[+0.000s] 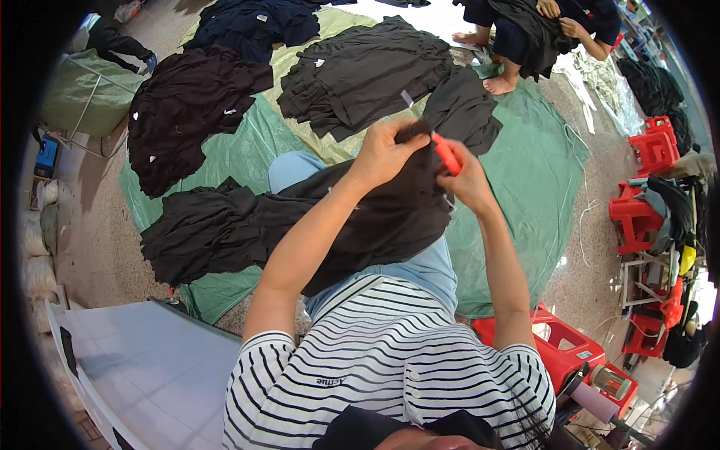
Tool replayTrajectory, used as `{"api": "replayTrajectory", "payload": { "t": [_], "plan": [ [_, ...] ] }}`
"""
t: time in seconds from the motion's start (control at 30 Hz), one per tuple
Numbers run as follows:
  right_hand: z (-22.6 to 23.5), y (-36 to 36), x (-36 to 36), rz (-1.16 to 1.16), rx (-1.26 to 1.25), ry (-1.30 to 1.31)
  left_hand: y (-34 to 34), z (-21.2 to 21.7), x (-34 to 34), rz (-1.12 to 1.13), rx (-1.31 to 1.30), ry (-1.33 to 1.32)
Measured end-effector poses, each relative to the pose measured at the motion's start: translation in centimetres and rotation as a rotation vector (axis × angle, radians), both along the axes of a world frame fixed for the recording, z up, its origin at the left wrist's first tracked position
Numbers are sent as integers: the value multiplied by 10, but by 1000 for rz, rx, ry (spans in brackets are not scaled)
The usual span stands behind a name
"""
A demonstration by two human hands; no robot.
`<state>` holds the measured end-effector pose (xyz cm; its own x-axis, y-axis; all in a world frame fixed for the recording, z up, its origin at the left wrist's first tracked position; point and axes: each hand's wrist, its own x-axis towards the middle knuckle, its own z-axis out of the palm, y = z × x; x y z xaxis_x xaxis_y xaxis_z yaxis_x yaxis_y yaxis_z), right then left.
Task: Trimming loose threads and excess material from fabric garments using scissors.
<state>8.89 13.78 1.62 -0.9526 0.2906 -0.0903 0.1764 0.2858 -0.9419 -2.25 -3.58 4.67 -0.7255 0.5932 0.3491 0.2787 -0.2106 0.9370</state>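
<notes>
A dark garment lies across my lap, with one edge lifted in front of me. My left hand is closed on that raised edge, pinching it between thumb and fingers. Close beside it, my right hand grips a small red-handled tool. The tool's upper end points at the cloth by my left fingers; its tip is too small to make out. More bunched dark cloth spreads to the left of my knees, next to the garment on my lap.
Piles of dark garments and a dark maroon pile lie ahead on green sheeting. A co-worker's hands hold dark cloth at the upper right. Red plastic stools stand right; a white panel is lower left.
</notes>
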Motion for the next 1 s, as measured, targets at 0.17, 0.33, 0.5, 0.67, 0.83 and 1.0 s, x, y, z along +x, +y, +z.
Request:
{"api": "replayTrajectory", "payload": {
  "t": [0.17, 0.33, 0.5, 0.67, 0.83, 1.0],
  "plan": [
    [58, -22, -12, 150, -283, 283, -5, 67, 9, -217, 103, -91],
    [89, -47, -29, 295, -44, 478, -25, 94, 19, -200, 268, -102],
    [173, -26, -31, -251, 773, 738, -78, 74, -9, 200, 190, 251],
    [303, -78, 15, -324, 859, 633, -116, -18, -10, 92, -548, 304],
    [227, -3, -11, 16, 852, 693, -105, -77, -6, 119, -796, 117],
    [131, -16, 12, 44, 652, 247, -69, -105, -13, 37, -1012, 14]
  ]
}}
